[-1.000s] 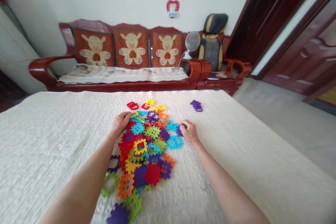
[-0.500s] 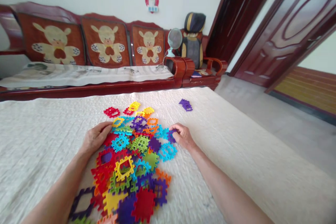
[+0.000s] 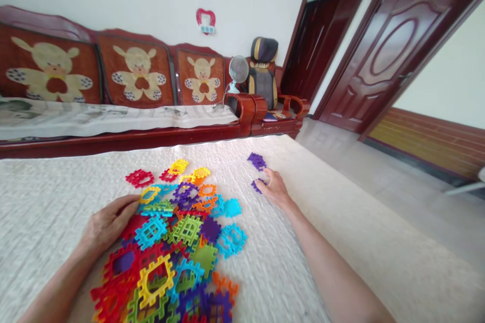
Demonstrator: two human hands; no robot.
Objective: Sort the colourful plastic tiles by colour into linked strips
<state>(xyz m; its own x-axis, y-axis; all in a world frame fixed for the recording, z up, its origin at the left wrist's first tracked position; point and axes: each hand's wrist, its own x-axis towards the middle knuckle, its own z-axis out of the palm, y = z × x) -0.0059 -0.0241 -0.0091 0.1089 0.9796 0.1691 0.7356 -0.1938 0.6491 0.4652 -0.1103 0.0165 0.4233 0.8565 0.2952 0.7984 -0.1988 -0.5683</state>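
A heap of toothed plastic building tiles in several colours lies on the white cloth. My left hand [image 3: 111,221] rests at the heap's left edge, fingers stretched out, the tips by a yellow frame tile [image 3: 150,195]. Holding a small purple tile [image 3: 257,186] between thumb and fingers, my right hand [image 3: 276,189] is low over the cloth, right of the heap. Just beyond it lie overlapping purple tiles [image 3: 257,161]. Near the heap's right side are a light blue tile [image 3: 232,207] and a blue frame tile [image 3: 232,240].
Red tiles [image 3: 140,178] and yellow tiles [image 3: 178,166] lie at the far end of the heap. The white quilted cloth [image 3: 341,242] covers the table. Behind it stand a wooden sofa [image 3: 170,133] with bear cushions, a small fan [image 3: 238,69] and a chair [image 3: 263,83].
My right hand has carried the purple tile from the heap's right edge toward the separate purple tiles. My left hand stays by the heap. The view has shifted right and tilted up.
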